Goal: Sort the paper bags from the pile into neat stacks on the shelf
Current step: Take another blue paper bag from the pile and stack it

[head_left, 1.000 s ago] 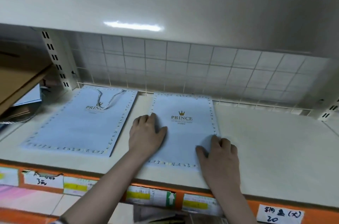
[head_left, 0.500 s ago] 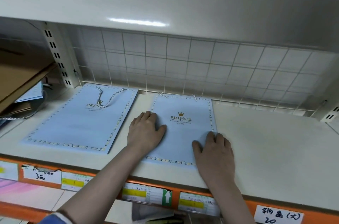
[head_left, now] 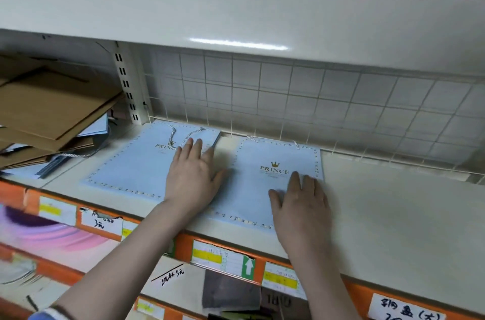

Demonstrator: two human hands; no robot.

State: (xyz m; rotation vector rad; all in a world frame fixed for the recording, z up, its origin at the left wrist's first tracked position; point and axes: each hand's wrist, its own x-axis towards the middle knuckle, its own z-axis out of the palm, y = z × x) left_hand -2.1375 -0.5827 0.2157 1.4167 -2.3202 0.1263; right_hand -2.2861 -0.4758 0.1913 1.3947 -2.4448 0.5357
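Two flat light-blue "PRINCE" paper bags lie side by side on the cream shelf (head_left: 393,201). My left hand (head_left: 193,172) lies flat with straight fingers on the right part of the larger left bag (head_left: 131,165), over its rope handle, thumb stretched toward the other bag. My right hand (head_left: 301,201) presses flat on the lower right corner of the smaller right bag (head_left: 252,183), just below its gold crown logo. A messy pile of brown and blue bags (head_left: 52,115) sits at the shelf's far left.
A wire grid (head_left: 288,99) backs the shelf, and an upper shelf (head_left: 236,15) hangs low above it with pink items on top. The orange front edge (head_left: 183,243) carries price labels. Bare shelf surface stretches to the right of the bags.
My left hand moved from the left side of the right bag across onto the left bag. The right hand stayed on the right bag's lower right corner. The view shifted left.
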